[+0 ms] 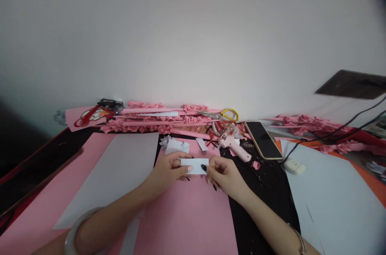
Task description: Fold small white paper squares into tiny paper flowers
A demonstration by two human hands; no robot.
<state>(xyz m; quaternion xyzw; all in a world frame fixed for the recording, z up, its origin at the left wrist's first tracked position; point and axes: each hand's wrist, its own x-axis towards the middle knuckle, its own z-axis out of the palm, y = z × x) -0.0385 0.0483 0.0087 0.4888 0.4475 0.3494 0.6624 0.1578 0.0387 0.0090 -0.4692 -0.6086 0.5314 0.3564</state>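
Your fingers behind the small white paper strip [195, 166] are mostly hiding, so you're leaving their exact placement hard to read; only some dark-nailed tips are showing below it. Your forearms are running off the bottom edge, and a pale bangle [70, 233] on your left wrist is getting cut off there too. Fine scraps around the glue gun [233, 147] are blurring into clutter, and the lettering beside it is coming out only partly legible. The dark panel [351, 84] on the wall is running out of view at right.

Materials: the strip is looking thin, smooth, flat and rectangular. Under your hands a matte pink sheet [189, 223] is lying over a black surface [256, 202], with large white sheets sitting to both sides. Crinkled pink paper flowers [141, 128] on slim stems are lying along the wall, yellow-handled scissors [230, 115] resting on top. A glossy dark phone [263, 140] and a rounded white case [294, 166] are lying to the right.

Your left hand [173, 168] is clamping the strip's left end, thumb on its face; your right hand [221, 171] is pinching the right end, its black-nailed thumb pressing on the front. You're holding the strip above the pink sheet, its long axis running left to right, roughly level, its broad face turning toward you.
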